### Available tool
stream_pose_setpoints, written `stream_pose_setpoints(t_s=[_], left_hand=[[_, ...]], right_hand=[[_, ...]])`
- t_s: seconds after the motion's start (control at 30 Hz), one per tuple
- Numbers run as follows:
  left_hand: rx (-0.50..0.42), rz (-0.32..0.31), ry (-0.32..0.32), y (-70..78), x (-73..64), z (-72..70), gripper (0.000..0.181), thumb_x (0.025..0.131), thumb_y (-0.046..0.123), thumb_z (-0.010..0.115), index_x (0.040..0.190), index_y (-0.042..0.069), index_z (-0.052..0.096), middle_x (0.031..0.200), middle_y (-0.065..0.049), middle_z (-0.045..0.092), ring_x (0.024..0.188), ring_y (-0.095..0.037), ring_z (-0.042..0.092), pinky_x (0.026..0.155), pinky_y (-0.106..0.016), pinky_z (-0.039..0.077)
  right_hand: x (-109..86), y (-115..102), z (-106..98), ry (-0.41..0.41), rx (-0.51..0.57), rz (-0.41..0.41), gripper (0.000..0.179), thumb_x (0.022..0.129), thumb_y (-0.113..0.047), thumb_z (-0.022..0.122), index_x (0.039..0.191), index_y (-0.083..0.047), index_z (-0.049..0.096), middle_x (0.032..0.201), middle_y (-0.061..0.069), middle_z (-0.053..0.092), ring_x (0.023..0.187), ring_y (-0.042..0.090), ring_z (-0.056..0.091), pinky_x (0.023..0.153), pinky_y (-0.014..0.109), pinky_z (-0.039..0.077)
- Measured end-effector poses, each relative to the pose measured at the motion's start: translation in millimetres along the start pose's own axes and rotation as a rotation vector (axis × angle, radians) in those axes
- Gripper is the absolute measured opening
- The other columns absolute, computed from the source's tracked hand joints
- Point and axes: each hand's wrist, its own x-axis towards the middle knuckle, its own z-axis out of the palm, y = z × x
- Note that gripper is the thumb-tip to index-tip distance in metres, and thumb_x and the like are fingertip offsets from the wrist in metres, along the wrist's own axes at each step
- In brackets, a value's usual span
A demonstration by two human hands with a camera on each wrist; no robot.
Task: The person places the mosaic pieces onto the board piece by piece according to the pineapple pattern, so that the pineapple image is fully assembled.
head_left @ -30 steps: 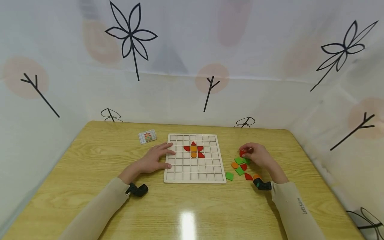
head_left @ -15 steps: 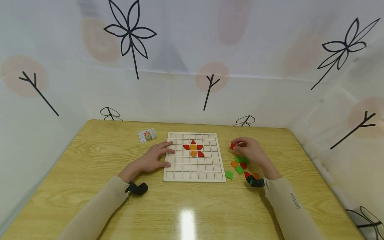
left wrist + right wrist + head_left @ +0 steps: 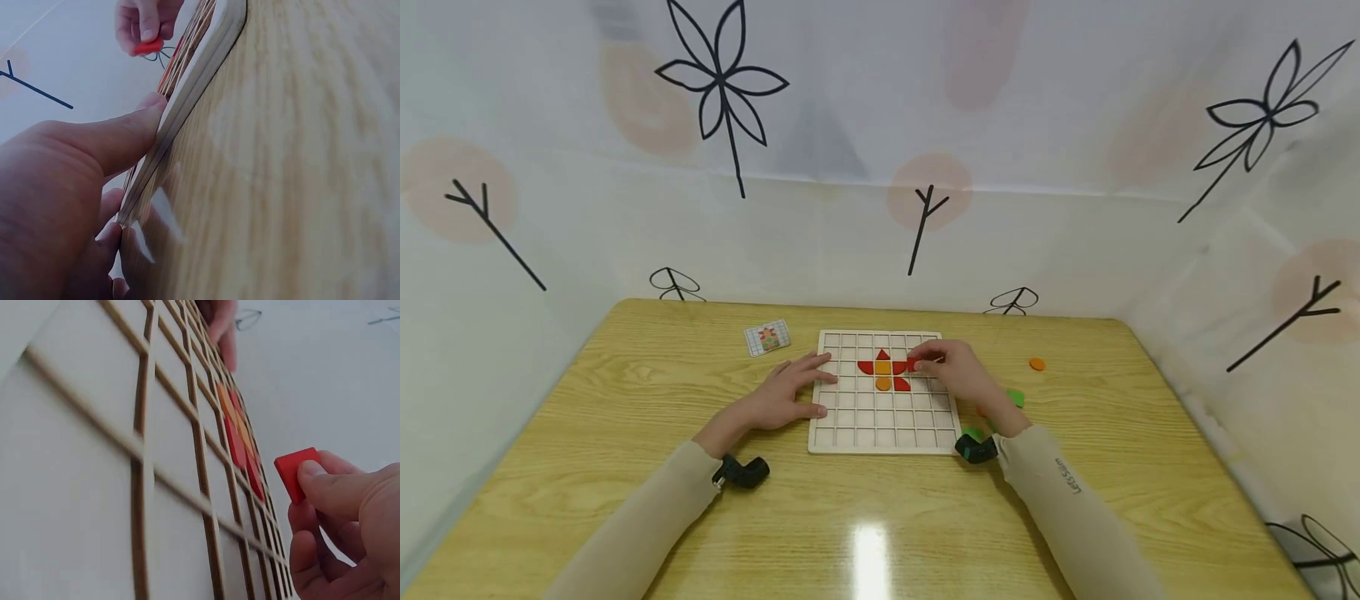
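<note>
My left hand (image 3: 786,393) rests on the left edge of a pale wooden grid board (image 3: 857,440), fingers spread and thumb along the rim. Over the board's right side, my right hand (image 3: 961,368) pinches a red tile (image 3: 295,470) between thumb and fingers, held above the grid in the right wrist view. Near the grid's upper middle lie an orange square (image 3: 883,367), an orange disc (image 3: 883,384) below it, a red triangle (image 3: 883,355) above it, and red curved-edge tiles (image 3: 866,367) to either side and at lower right.
Right of the board, partly hidden by the right forearm, are green tiles (image 3: 1016,398) and other loose pieces. An orange piece (image 3: 1037,364) lies farther right. A printed pattern card (image 3: 767,338) sits beyond the left hand. A patterned cloth wall stands behind the wooden table (image 3: 760,533).
My right hand has carried the red tile left from the loose pieces to over the board's right side, uncovering an orange piece at right. My left hand stays on the board's edge.
</note>
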Motion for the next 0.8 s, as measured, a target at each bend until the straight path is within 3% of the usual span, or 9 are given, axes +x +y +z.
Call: stream_pose_setpoints(t_s=[0.17,0.4,0.57,0.8], left_hand=[[0.009,0.000,0.000,0.2,-0.3,0.0,0.050,0.095,0.032,0.069,0.139,0.010,0.058,0.161,-0.017,0.026,0.149,-0.039,0.014,0.112,-0.067,0.007],[0.006,-0.011,-0.010,1.3,0.2,0.3,0.051,0.095,0.033,0.069,0.140,0.012,0.057,0.162,-0.014,0.024,0.150,-0.036,0.012,0.114,-0.065,0.005],[0.006,-0.013,-0.012,0.9,0.6,0.6,0.051,0.095,0.033,0.069,0.140,0.012,0.057,0.163,-0.013,0.024,0.150,-0.036,0.011,0.114,-0.064,0.006],[0.010,-0.009,-0.002,-0.5,-0.1,0.0,0.050,0.095,0.031,0.069,0.140,0.012,0.057,0.162,-0.014,0.025,0.150,-0.036,0.012,0.114,-0.064,0.006]], right_hand=[[10.1,-12.6,20.1,-0.028,0.017,-0.062,0.015,0.096,-0.009,0.068,0.108,-0.009,0.076,0.106,0.003,0.071,0.092,0.020,0.064,0.078,0.035,0.052],[17.2,-23.3,40.3,-0.064,-0.038,-0.161,0.013,0.091,-0.008,0.073,0.103,-0.011,0.079,0.101,0.001,0.072,0.093,0.017,0.064,0.082,0.035,0.053],[20.2,-26.9,49.6,-0.103,-0.034,-0.156,0.010,0.092,-0.009,0.072,0.099,-0.013,0.079,0.096,-0.002,0.071,0.088,0.015,0.064,0.077,0.031,0.052],[19.3,-31.1,53.8,-0.141,-0.074,-0.180,0.014,0.095,-0.011,0.069,0.102,-0.016,0.080,0.094,-0.004,0.068,0.086,0.014,0.059,0.081,0.035,0.049]])
